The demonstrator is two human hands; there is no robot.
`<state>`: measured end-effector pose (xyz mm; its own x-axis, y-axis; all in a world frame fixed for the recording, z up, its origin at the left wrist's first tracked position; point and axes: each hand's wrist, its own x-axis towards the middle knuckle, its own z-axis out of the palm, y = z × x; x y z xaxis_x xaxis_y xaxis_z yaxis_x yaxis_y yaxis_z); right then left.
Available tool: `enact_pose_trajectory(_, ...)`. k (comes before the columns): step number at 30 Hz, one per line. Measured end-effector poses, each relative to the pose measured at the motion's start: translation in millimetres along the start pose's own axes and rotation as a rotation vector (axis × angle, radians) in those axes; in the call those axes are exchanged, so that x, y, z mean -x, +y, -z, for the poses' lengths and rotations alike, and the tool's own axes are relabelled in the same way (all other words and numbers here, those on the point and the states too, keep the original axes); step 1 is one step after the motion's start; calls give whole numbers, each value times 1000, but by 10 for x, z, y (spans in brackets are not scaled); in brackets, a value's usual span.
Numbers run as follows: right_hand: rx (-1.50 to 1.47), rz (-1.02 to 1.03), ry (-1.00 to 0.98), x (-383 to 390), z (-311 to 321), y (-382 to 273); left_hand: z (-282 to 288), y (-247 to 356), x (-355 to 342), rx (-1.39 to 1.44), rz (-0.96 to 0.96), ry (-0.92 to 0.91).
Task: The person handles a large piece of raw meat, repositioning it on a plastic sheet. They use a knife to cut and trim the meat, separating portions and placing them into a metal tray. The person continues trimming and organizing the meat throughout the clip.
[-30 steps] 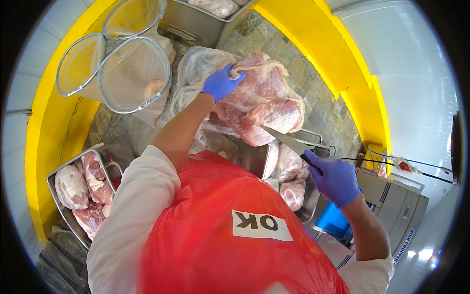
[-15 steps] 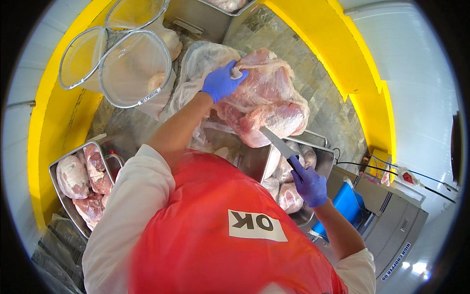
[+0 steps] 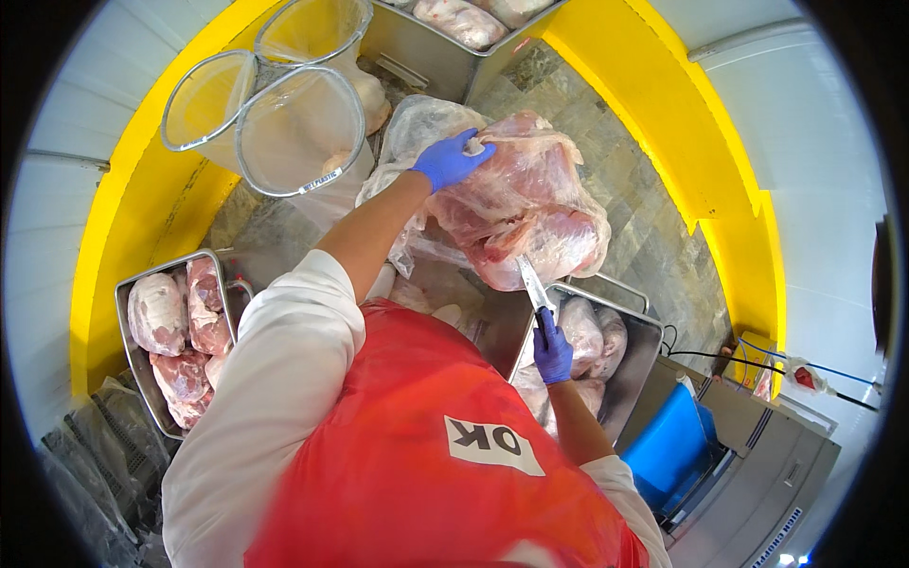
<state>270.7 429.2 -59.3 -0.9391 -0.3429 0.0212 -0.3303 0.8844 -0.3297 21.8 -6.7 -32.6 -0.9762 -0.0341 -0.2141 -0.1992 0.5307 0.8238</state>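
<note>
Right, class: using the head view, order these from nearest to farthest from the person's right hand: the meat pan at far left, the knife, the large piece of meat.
1. Knife: held in the right hand.
2. Large piece of meat: just beyond the hand, at the blade's tip.
3. Meat pan: farthest, across on the left side.

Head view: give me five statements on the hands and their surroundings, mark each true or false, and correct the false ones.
1. The right hand grips a knife. True.
2. The left hand holds a second knife. False: it is on the large meat piece.
3. Both hands wear blue-purple gloves. True.
4. The apron is green. False: it is red.
5. The metal tub at far left holds meat. True.
</note>
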Motion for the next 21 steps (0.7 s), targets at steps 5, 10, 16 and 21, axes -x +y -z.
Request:
enact_pose_trajectory(5, -48, -56, 6, 56, 9, -72, -16, 137, 473, -235, -346, 453)
enact_pose_trajectory(10, -77, -70, 32, 95, 107, -178, -277, -41, 1296, -455, -697, 149)
enact_pose_trajectory(16, -107, -131, -30, 60, 537, -483, -374, 116, 1167, -465, -675, 211)
enact_pose_trajectory(21, -98, -151, 13, 184, 817, -746, -445, 207, 1097, -538, -651, 235)
